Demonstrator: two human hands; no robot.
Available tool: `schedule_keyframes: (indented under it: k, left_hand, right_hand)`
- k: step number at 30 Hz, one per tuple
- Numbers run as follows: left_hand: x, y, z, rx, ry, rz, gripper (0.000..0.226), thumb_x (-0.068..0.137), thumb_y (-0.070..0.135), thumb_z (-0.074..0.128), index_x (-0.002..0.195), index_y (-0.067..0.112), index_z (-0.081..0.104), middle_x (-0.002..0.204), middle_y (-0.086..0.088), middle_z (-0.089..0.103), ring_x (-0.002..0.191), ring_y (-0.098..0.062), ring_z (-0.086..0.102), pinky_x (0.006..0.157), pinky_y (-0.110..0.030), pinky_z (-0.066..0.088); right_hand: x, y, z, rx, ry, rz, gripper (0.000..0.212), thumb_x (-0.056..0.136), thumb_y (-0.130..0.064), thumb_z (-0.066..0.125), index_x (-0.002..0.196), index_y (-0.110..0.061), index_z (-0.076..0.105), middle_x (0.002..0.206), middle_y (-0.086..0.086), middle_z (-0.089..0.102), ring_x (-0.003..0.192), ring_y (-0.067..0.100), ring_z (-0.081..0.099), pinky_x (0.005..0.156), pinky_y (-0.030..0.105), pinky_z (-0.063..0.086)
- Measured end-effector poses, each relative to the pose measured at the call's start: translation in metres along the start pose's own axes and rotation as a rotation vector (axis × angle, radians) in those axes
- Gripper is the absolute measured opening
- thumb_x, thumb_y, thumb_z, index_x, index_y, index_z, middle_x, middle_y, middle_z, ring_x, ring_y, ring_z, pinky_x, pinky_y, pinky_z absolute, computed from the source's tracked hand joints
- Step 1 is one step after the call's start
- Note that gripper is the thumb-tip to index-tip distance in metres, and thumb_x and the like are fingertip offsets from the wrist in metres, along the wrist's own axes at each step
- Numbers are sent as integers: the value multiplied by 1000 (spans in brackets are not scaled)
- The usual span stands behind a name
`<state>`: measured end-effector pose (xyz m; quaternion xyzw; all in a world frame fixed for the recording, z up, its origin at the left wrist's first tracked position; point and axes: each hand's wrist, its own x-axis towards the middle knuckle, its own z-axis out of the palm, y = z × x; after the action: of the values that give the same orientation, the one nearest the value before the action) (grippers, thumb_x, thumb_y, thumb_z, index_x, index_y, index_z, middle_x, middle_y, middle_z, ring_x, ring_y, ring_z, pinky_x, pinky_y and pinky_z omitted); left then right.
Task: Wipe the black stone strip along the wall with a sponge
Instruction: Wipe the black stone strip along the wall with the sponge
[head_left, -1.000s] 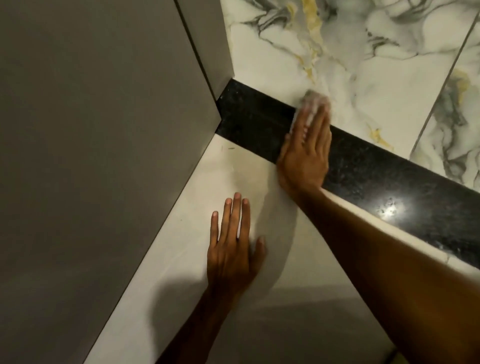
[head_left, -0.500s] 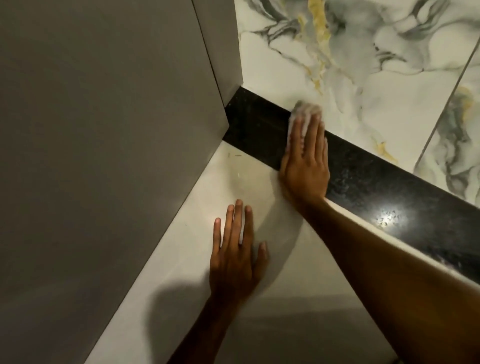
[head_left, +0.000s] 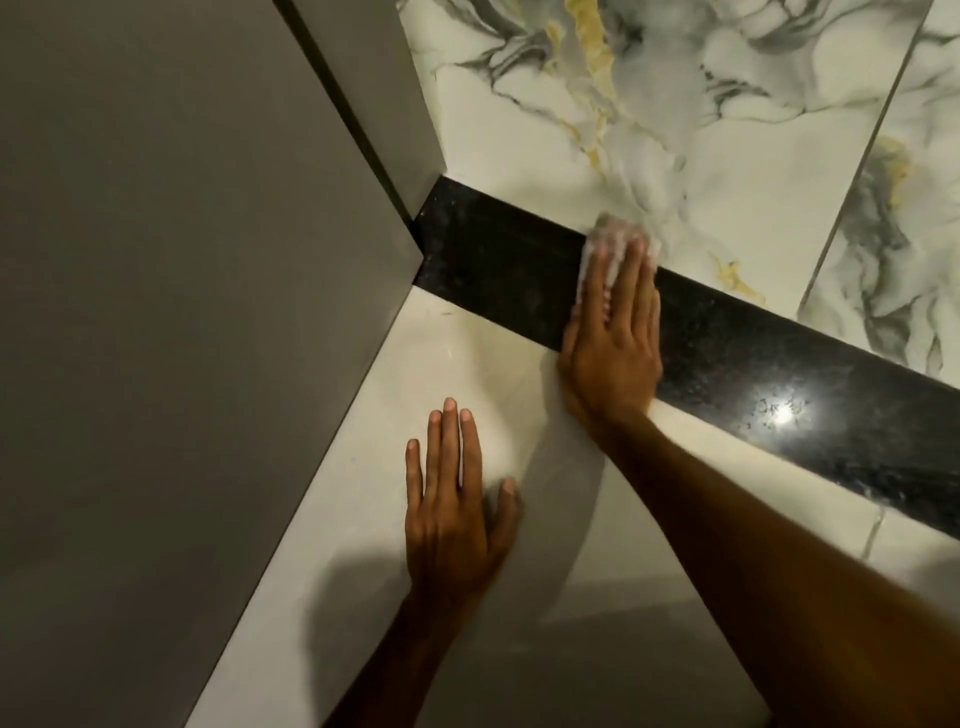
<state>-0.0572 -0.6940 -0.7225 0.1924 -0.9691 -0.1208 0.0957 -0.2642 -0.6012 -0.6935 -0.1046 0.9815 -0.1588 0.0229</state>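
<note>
A glossy black stone strip (head_left: 498, 260) runs diagonally from the grey corner toward the right edge, between the marbled wall and the white floor. My right hand (head_left: 613, 338) lies flat across it, fingers pressing a pale soapy sponge (head_left: 605, 236) against the strip's upper edge; most of the sponge is hidden under the fingers. Flat on the white floor tile below rests my left hand (head_left: 457, 499), fingers spread, holding nothing.
A grey panel (head_left: 182, 312) fills the left side and meets the strip at the corner. White marbled wall tiles (head_left: 701, 156) with grey and gold veins rise behind the strip. A bright light reflection (head_left: 784, 413) shines on the strip to the right.
My right hand and the sponge shifted slightly along the strip, staying on its upper edge. The left hand stays planted on the floor tile. The view has shifted a little.
</note>
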Motion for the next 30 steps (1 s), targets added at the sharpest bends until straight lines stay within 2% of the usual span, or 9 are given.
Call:
schedule_keyframes:
  k: [2,6,8,11,15,19,23,28,30]
  left_hand:
    - [-2,-2,3,8,32,-30,71,106,41,52,166,5,38,176,-16,33,166,-31,28,135,-54,27]
    - [-11,-14,-4,80,-16,-105,71,108,44,47,166,5,37,176,-18,31,166,-33,27,134,-58,27]
    - [-18,-24,-13,115,-78,-102,71,107,44,44,168,6,35,178,-17,27,166,-34,26,132,-61,30]
    - [-22,-33,-20,113,-136,-60,73,107,43,42,171,9,26,181,-14,18,169,-31,18,134,-59,27]
    - [-14,-28,-11,56,-119,-29,73,108,43,41,171,10,25,182,-13,18,169,-29,17,137,-53,20]
    - [-10,-22,-6,23,-136,75,72,108,44,43,170,11,29,181,-12,23,168,-29,20,137,-52,20]
    - [-7,-10,-16,22,-311,166,77,104,47,43,172,16,26,181,-11,19,169,-31,18,135,-57,23]
    - [4,21,-5,25,-353,268,76,105,52,40,170,14,29,180,-14,22,166,-35,23,134,-60,24]
    - [8,38,8,19,-360,337,77,106,53,39,172,15,24,182,-12,18,168,-33,19,136,-57,18]
  right_hand:
    - [13,-27,11,30,-68,-144,70,116,-29,36,177,-12,6,186,17,1,174,33,1,144,47,6]
    - [-38,-31,12,-89,-180,-768,68,113,-29,39,176,-15,17,184,19,12,172,34,13,139,46,10]
    - [-72,1,-2,-126,-205,-828,68,114,-32,37,177,-17,16,185,16,10,172,32,13,142,47,18]
    - [-69,48,-17,-103,-197,-665,67,115,-30,39,176,-15,18,185,16,11,173,33,12,137,55,29]
    - [3,6,-7,-9,-70,-258,67,117,-29,34,177,-16,7,186,16,3,174,33,4,142,52,19]
    - [36,-34,10,17,-150,-451,71,116,-30,39,177,-15,6,186,16,1,173,32,2,143,51,16]
    - [-34,22,-10,-27,-138,-502,67,117,-30,38,177,-17,12,186,13,4,174,30,3,143,50,13]
    - [-44,99,-32,-34,38,176,65,117,-25,35,177,-11,11,185,19,2,173,35,2,142,55,12]
    - [-12,95,-30,-8,56,199,66,118,-26,36,177,-10,9,185,19,1,174,35,1,143,52,9]
